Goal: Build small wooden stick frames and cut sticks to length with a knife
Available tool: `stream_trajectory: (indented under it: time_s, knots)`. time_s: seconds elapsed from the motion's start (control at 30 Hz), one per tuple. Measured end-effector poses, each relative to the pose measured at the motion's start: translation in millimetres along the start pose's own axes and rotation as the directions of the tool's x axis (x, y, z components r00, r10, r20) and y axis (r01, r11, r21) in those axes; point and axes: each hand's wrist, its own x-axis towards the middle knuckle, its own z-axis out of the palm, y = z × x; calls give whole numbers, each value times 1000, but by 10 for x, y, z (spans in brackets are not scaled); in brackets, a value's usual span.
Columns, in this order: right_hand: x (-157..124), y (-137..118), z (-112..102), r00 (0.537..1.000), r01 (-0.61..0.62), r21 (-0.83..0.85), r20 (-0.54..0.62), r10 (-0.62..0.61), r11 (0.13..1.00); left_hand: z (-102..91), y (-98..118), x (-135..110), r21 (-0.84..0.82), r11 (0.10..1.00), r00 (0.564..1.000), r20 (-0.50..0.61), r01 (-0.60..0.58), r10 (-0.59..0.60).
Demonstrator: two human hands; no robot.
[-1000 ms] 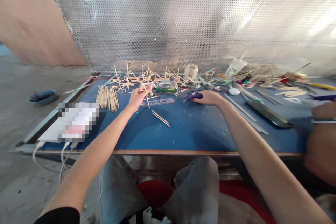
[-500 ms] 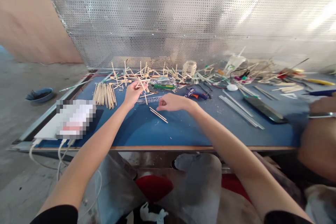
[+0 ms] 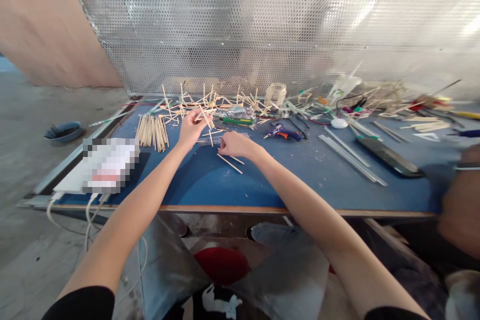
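Wooden sticks (image 3: 206, 119), likely light, stiff and snappable, best gripped near crossings, are resting pinched in the left hand (image 3: 190, 130), grip unclear in the right hand (image 3: 237, 144).

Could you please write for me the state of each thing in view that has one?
Left hand: closed on crossed sticks.
Crossed sticks: held up, tilted.
Right hand: curled, at loose sticks; grip unclear.
Loose sticks: lying, one partly hidden.
Glue gun: lying down, unheld.
Ruler: flat, partly hidden.
Stick pile: lying, slightly fanned.
White box: cables plugged in.
Bowl: upright, holding something dark.
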Motion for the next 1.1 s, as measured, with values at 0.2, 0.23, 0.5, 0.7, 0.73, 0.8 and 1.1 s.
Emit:
stream_trajectory:
  time_s: [0.2, 0.23, 0.5, 0.7, 0.73, 0.8, 1.1]
  knots:
    - [-9, 17, 150, 996, -28, 54, -86, 32, 998, 6, 72, -23, -8, 996, 996, -5, -85, 85]
    - [-18, 35, 144, 994, -10, 79, -109, 19, 997, 8, 84, -28, -1, 995, 995, -9, -95, 95]
    - [-29, 285, -22, 925, 266, 414, -365, -108, 871, 33, 175, -66, 28, 983, 983, 0, -181, 181]
    - [-54, 305, -20, 896, 415, 588, -398, -198, 695, 20, 241, -75, 56, 966, 967, -30, -251, 253]
    - [-54, 307, -16, 895, 420, 603, -397, -202, 678, 14, 248, -72, 52, 964, 964, -38, -262, 264]
    - [-53, 316, -6, 898, 422, 626, -389, -207, 656, 6, 264, -73, 41, 956, 956, -40, -290, 292]
    - [-63, 338, 19, 893, 441, 676, -400, -208, 591, 88, 344, -186, 85, 936, 940, 27, -342, 341]
